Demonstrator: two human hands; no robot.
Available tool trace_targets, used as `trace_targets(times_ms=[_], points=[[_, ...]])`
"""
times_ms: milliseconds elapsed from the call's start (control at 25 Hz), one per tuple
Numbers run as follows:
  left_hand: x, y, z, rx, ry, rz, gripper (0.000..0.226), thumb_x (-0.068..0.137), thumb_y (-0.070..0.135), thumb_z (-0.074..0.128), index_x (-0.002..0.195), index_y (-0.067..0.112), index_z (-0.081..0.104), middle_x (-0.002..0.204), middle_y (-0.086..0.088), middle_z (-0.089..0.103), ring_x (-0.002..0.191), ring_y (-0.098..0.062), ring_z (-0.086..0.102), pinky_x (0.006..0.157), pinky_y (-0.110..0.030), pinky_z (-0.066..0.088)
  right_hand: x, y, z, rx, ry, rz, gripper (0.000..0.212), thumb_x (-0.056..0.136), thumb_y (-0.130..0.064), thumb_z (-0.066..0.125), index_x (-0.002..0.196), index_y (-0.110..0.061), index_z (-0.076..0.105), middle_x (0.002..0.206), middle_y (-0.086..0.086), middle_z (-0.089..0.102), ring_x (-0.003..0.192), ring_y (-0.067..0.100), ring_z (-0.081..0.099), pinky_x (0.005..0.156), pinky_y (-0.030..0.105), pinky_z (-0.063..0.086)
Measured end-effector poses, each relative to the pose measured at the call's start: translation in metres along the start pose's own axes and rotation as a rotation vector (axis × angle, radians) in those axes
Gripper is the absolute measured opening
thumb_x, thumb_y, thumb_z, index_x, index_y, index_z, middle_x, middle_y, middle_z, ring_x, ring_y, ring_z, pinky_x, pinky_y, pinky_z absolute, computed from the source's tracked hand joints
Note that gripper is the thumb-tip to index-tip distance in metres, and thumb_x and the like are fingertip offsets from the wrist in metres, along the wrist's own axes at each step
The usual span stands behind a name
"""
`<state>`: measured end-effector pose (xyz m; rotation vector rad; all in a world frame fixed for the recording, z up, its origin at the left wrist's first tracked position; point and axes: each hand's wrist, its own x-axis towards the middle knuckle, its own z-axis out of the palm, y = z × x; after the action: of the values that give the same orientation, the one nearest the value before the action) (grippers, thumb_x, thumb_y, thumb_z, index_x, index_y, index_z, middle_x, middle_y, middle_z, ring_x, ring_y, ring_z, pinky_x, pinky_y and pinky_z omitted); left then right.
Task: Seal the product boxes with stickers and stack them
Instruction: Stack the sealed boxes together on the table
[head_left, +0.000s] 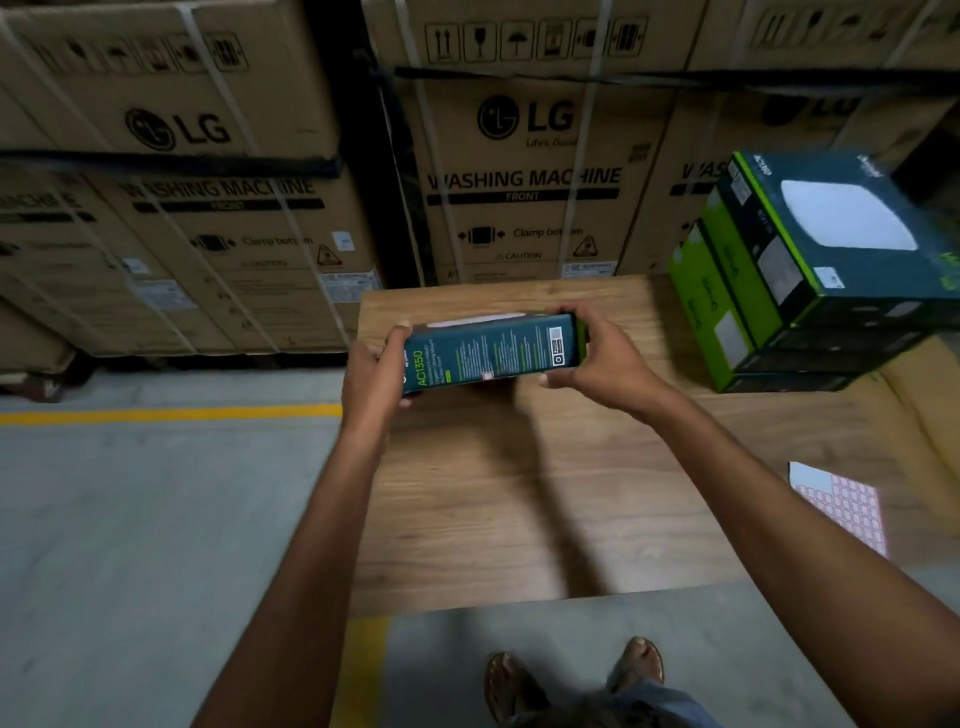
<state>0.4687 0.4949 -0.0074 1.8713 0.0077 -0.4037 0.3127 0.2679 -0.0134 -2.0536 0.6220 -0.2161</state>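
Note:
I hold a dark teal product box (488, 351) with green "AC1350" print over the far part of the wooden table (519, 493), its narrow side facing me. My left hand (376, 371) grips its left end and my right hand (597, 358) grips its right end. A small sticker shows on the box's lower edge. A stack of three like boxes (800, 270), dark with green sides, stands at the table's far right. A sheet of red-outlined stickers (839, 506) lies at the right edge of the table.
Large strapped washing-machine cartons (519, 171) form a wall right behind the table. Grey concrete floor with a yellow line (156, 414) lies to the left. A brown carton (924, 400) sits at the right. My sandalled feet (571, 680) stand at the table's near edge.

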Motion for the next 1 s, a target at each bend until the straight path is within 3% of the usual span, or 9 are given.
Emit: trace_targets(times_ms=[200, 360, 480, 600, 720, 800, 920, 1000], points=[[-0.016, 0.049, -0.012, 0.068, -0.056, 0.133, 0.038, 0.102, 0.059, 0.054, 0.087, 0.024, 0.050, 0.096, -0.001, 0.069, 0.060, -0.021, 0.068, 0.054, -0.027, 0.045, 0.004, -0.034, -0.049, -0.087, 0.020, -0.069, 0.079, 0.064, -0.042, 0.098, 0.129, -0.041, 0.053, 0.109, -0.007, 0.071, 0.093, 0.013, 0.067, 0.087, 0.037, 0.058], [-0.011, 0.055, -0.012, 0.091, -0.106, 0.196, 0.040, 0.100, 0.054, 0.062, 0.105, 0.015, 0.055, 0.100, -0.010, 0.067, 0.056, -0.009, 0.060, 0.058, -0.029, 0.042, 0.011, -0.038, -0.065, -0.054, -0.016, -0.054, 0.076, 0.067, -0.044, 0.096, 0.129, -0.039, 0.053, 0.112, -0.005, 0.073, 0.103, 0.021, 0.069, 0.093, 0.046, 0.059], [-0.006, 0.046, -0.013, 0.099, -0.119, 0.207, 0.050, 0.099, 0.058, 0.061, 0.122, 0.014, 0.054, 0.122, -0.012, 0.069, 0.062, -0.010, 0.064, 0.062, -0.030, 0.051, 0.010, -0.039, -0.065, -0.100, -0.009, -0.068, 0.077, 0.070, -0.045, 0.095, 0.134, -0.038, 0.051, 0.111, -0.005, 0.071, 0.104, 0.023, 0.069, 0.091, 0.043, 0.059], [-0.009, 0.041, -0.015, 0.086, -0.168, 0.250, 0.062, 0.100, 0.061, 0.058, 0.150, 0.028, 0.044, 0.150, -0.003, 0.056, 0.064, -0.010, 0.071, 0.067, -0.030, 0.056, 0.007, -0.039, -0.063, -0.153, 0.014, -0.072, 0.080, 0.071, -0.047, 0.094, 0.138, -0.039, 0.050, 0.103, -0.009, 0.071, 0.089, 0.015, 0.068, 0.084, 0.037, 0.057], [-0.010, 0.038, -0.017, 0.058, -0.235, 0.252, 0.064, 0.103, 0.060, 0.054, 0.159, 0.032, 0.040, 0.154, -0.003, 0.053, 0.070, -0.013, 0.076, 0.066, -0.025, 0.057, 0.000, -0.038, -0.063, -0.127, -0.013, -0.067, 0.077, 0.076, -0.043, 0.092, 0.139, -0.039, 0.049, 0.101, -0.008, 0.070, 0.079, 0.010, 0.063, 0.074, 0.032, 0.056], [-0.012, 0.038, -0.023, 0.025, -0.296, 0.218, 0.061, 0.106, 0.063, 0.040, 0.159, 0.032, 0.040, 0.158, -0.003, 0.051, 0.081, -0.018, 0.079, 0.067, -0.023, 0.060, -0.007, -0.043, -0.064, -0.021, -0.097, -0.029, 0.066, 0.086, -0.048, 0.082, 0.141, -0.039, 0.046, 0.113, -0.006, 0.068, 0.091, 0.012, 0.064, 0.075, 0.034, 0.058], [-0.018, 0.040, -0.033, -0.073, -0.363, 0.119, 0.067, 0.104, 0.069, 0.026, 0.158, 0.033, 0.042, 0.162, -0.004, 0.047, 0.093, -0.025, 0.080, 0.075, -0.029, 0.066, -0.010, -0.055, -0.066, 0.173, -0.114, 0.142, 0.051, 0.100, -0.067, 0.049, 0.137, -0.033, 0.049, 0.137, 0.000, 0.057, 0.118, 0.021, 0.060, 0.089, 0.046, 0.062], [-0.021, 0.041, -0.040, -0.111, -0.387, 0.027, 0.068, 0.102, 0.070, 0.027, 0.152, 0.030, 0.048, 0.159, -0.005, 0.050, 0.093, -0.030, 0.080, 0.074, -0.032, 0.066, -0.008, -0.062, -0.066, 0.260, -0.070, 0.263, 0.053, 0.103, -0.067, 0.043, 0.131, -0.024, 0.054, 0.127, 0.008, 0.061, 0.110, 0.028, 0.066, 0.083, 0.046, 0.063]])
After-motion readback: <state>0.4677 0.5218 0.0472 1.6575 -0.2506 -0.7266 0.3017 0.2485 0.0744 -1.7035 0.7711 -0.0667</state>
